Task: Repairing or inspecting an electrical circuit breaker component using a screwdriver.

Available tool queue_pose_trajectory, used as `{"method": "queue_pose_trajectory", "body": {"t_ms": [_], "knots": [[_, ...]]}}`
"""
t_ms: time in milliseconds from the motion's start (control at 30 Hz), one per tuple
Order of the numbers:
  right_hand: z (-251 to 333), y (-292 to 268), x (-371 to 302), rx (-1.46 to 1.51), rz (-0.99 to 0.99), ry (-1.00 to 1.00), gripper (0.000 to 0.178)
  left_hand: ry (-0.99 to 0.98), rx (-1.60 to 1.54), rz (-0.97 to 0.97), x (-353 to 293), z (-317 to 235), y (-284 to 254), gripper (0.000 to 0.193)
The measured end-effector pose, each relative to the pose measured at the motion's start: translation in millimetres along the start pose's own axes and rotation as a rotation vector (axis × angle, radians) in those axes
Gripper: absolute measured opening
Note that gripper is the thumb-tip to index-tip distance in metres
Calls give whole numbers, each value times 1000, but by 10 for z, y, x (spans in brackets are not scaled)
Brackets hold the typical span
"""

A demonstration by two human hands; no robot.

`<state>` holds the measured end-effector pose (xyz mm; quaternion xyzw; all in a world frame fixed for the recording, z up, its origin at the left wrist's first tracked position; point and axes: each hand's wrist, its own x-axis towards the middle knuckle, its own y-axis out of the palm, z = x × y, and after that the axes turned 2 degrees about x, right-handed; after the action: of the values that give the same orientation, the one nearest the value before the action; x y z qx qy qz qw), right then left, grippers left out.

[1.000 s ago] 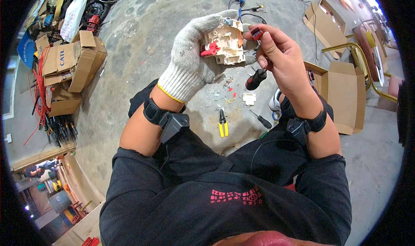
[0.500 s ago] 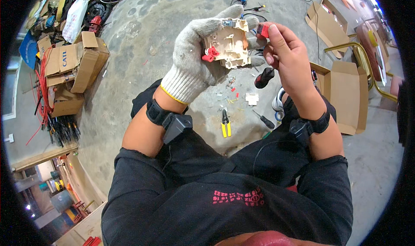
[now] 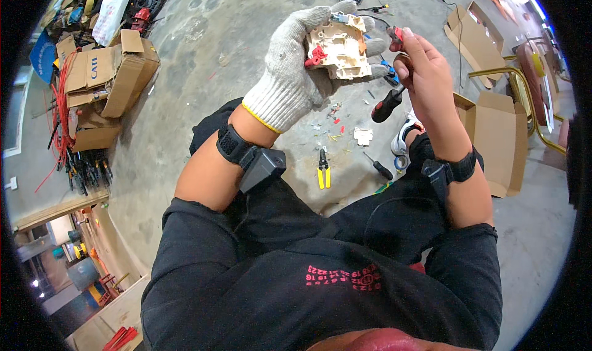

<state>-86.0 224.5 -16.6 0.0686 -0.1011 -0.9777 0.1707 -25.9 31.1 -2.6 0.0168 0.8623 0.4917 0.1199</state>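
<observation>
In the head view, the cream plastic housing [image 3: 339, 47] lay in your gloved left hand [image 3: 293, 58], its open face turned up so that ribs, pockets and hollow compartments showed. A small red part [image 3: 316, 57] sat at its edge on the thumb side of the palm, a blue-grey part [image 3: 339, 18] at the edge farthest from your wrist, and an orange-brown part [image 3: 362, 46] along the edge nearer your other hand.

Your left hand was cupped, neither spread flat nor clenched, grasping the housing from beneath; the glove's fingertips showed beyond its far side. Your bare right hand [image 3: 427, 67] was nearly closed, pinching a red piece [image 3: 396, 39] between thumb and fingers, just beside the housing but apart from it. Below those fingers hung a screwdriver [image 3: 386, 106] with a black and red handle, its shank running up into the curled lower fingers.

On the floor below and between your 2 hands lay small scattered bits [image 3: 335, 129], a flat white piece [image 3: 363, 136] and yellow-handled pliers [image 3: 324, 173]. Below your right hand were a 2nd screwdriver [image 3: 380, 168] and a roll of tape [image 3: 401, 162]; to its right lay an opened cardboard box [image 3: 502, 141].
</observation>
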Motion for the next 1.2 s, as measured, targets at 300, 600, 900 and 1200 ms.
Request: {"method": "queue_pose_trajectory", "body": {"t_ms": [300,600,900,1200], "knots": [[-427,-155,400,-200,67,204,25,65,13,-41,-49,-36,-14,50],[-2546,-659,626,-663,67,454,25,142,34,100,69,-174,-222,43],[-4388,-1962,-166,-350,-144,975,22,139,-2,104,-83,-387,-95,18],[-3769,-1060,29,-389,-308,897,53,156,53,55,-196,-443,-320,20]]}}
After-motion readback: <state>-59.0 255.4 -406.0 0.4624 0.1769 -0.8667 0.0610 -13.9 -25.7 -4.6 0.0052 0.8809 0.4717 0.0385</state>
